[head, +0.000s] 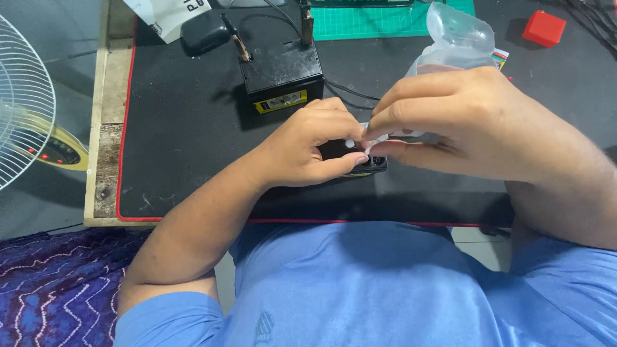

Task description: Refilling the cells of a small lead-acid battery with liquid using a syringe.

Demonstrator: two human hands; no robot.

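My left hand (315,144) grips a small black device (360,160) just above the black mat (193,122), thumb along its near edge. My right hand (463,122) meets it from the right, with its fingertips pinching a small white piece (366,142) against the top of the device. A clear plastic bag (456,35) sticks up behind my right hand; whether the hand holds it I cannot tell.
A black box battery (283,71) with clips and wires stands behind my hands. A green cutting mat (379,19) lies at the back, a red block (544,28) at far right, a black adapter (204,31) at back left. A white fan (22,103) stands off the table's left.
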